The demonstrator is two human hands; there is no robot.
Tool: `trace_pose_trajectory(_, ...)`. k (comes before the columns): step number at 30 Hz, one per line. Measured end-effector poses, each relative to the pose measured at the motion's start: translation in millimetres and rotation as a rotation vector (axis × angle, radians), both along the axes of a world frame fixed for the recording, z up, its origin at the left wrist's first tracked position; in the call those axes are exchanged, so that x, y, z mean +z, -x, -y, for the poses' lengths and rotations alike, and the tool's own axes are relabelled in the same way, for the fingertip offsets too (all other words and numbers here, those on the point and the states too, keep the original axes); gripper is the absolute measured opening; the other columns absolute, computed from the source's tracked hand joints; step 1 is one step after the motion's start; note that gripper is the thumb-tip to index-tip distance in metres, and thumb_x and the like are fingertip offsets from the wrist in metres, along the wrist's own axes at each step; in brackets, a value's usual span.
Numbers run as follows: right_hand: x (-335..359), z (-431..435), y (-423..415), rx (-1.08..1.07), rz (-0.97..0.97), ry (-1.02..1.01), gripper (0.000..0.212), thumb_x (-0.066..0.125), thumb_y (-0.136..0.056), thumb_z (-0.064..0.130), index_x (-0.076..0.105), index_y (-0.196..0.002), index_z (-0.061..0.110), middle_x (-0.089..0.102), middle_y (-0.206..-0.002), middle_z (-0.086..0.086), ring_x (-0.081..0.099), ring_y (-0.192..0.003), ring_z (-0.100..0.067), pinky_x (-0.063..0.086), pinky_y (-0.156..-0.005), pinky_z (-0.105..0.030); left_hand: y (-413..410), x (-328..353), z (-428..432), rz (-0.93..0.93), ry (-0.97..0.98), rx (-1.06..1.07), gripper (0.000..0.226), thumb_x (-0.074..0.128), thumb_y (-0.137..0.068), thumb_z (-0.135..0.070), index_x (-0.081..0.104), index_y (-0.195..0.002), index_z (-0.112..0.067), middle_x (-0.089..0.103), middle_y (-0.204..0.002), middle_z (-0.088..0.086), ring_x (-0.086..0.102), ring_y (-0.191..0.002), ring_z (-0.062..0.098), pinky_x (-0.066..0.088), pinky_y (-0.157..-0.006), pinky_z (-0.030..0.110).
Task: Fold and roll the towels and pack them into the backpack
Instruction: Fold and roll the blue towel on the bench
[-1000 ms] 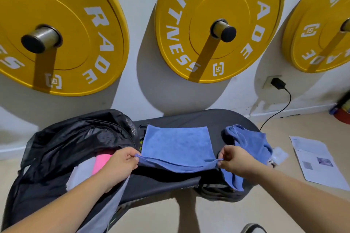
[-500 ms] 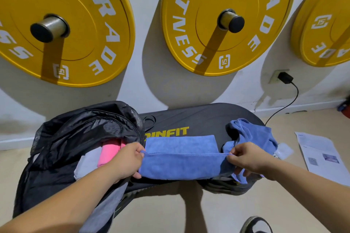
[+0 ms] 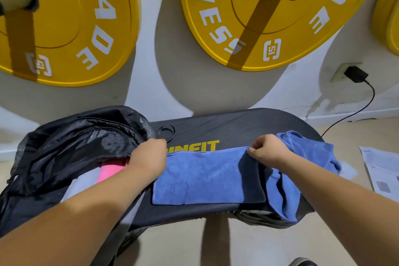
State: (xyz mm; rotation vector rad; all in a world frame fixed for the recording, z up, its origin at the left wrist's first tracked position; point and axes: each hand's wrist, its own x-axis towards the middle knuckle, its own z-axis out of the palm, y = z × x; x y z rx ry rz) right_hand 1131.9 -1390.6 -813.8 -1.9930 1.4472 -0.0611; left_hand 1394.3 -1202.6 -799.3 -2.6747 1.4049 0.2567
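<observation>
- The backpack (image 3: pixel 71 147) sits open just left of the left grip. A pink roll (image 3: pixel 111 169) is already inside, so packing looks partly done.
- The left hand (image 3: pixel 149 157) has its fingers curled on the far left corner of the blue towel (image 3: pixel 205 177).
- The towel lies folded flat on the black pad (image 3: pixel 237 127) between the two grips. Its far edge is pulled straight, I'd guess to square it up for rolling.
- The right hand (image 3: pixel 267 151) pinches the far right corner.
- A crumpled towel (image 3: pixel 308 153) is heaped just right of that grip, probably next in line.

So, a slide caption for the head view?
Left hand and right hand pinch the far edge of the folded blue towel on the bench, beside the backpack.
</observation>
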Motion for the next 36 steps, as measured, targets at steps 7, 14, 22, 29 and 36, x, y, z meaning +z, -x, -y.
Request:
trace_pose_trajectory(7,-44,10,1,0.068,-0.028,0.089,0.02,0.066,-0.088,0.029,0.068,-0.104,0.017,0.066,-0.098,-0.001,0.065,-0.087,-0.022,0.057,-0.079,-0.038,12,-13,36,0.135,-0.213,-0.213,0.023,0.053,-0.088,-0.001,0.058,-0.107,-0.014,0.057,-0.113,0.006,0.063,-0.107,0.032,0.046,-0.074,0.039)
trace_pose_trajectory(14,-46,6,-16,0.346,-0.144,0.152,0.035,0.059,-0.093,0.051,0.062,-0.121,0.03,0.051,-0.114,0.002,0.051,-0.118,-0.023,0.052,-0.091,-0.043,-12,-44,39,-0.093,-0.269,-0.274,0.057,0.073,-0.088,-0.026,0.048,-0.139,-0.02,0.053,-0.131,0.006,0.054,-0.123,0.029,0.046,-0.101,0.039)
trace_pose_trajectory(22,-50,12,-19,0.281,-0.16,0.102,0.019,0.073,-0.086,0.041,0.066,-0.097,0.027,0.045,-0.105,0.001,0.057,-0.101,-0.025,0.054,-0.084,-0.039,-9,-44,41,-0.08,-0.294,-0.33,0.011,0.06,-0.084,-0.023,0.05,-0.087,-0.023,0.056,-0.104,0.001,0.055,-0.104,0.027,0.047,-0.082,0.033)
trace_pose_trajectory(29,-49,22,-8,0.15,0.001,-0.127,0.028,0.078,-0.071,0.016,0.062,-0.094,0.022,0.067,-0.093,0.001,0.063,-0.082,-0.019,0.05,-0.068,-0.026,-23,-6,80,-0.252,-0.106,-0.202,0.015,0.06,-0.075,-0.012,0.052,-0.081,-0.022,0.063,-0.084,-0.002,0.058,-0.079,0.023,0.049,-0.068,0.032)
trace_pose_trajectory(36,-44,26,1,0.176,-0.013,-0.394,0.028,0.08,-0.057,0.025,0.071,-0.077,0.007,0.057,-0.055,0.0,0.049,-0.05,-0.02,0.04,-0.044,-0.024,-20,7,164,-0.226,0.286,-0.12,0.052,0.057,-0.079,0.001,0.059,-0.128,-0.018,0.061,-0.119,0.009,0.06,-0.104,0.027,0.05,-0.092,0.032)
